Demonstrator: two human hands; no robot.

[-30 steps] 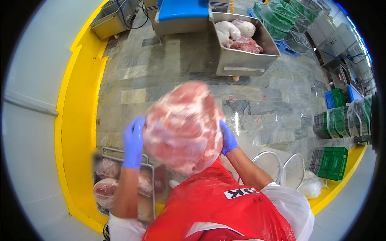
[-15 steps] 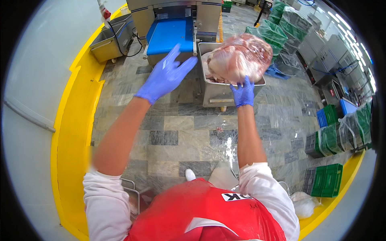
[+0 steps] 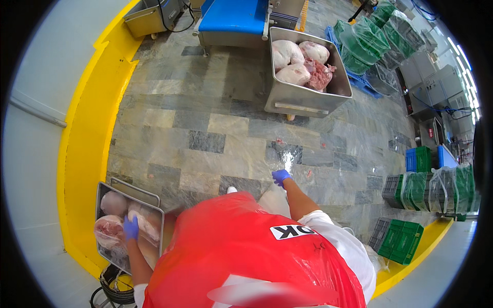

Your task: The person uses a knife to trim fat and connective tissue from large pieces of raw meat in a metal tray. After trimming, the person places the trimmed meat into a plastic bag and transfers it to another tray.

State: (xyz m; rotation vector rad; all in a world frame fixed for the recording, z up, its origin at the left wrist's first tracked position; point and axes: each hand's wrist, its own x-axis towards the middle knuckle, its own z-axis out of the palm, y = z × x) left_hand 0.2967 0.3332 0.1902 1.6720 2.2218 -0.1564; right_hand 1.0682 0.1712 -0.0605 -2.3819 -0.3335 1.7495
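Observation:
My left hand [image 3: 131,227], in a blue glove, reaches down into the metal bin [image 3: 162,215] at my lower left. Its fingers are stretched out against a pale cut of meat [image 3: 145,224], with a round cut showing a red face [image 3: 109,231] beside it. My right hand [image 3: 281,177], also gloved in blue, hangs over the floor in front of me with nothing in it, fingers loosely apart. Farther off, a steel tub [image 3: 308,105] holds several large cuts of meat [image 3: 294,75], one of them showing dark red flesh.
A blue conveyor belt [image 3: 233,18] stands left of the steel tub. Green crates [image 3: 400,241] line the right side, some wrapped in plastic. A yellow kerb [image 3: 84,143] runs along the left wall. Coiled black hose [image 3: 115,292] lies by the near bin. The tiled floor [image 3: 226,123] looks wet.
The large cut of meat has left my right hand and the space above the tub. Both hands have drawn back; the left has gone down into the near-left bin. My view has tilted downward.

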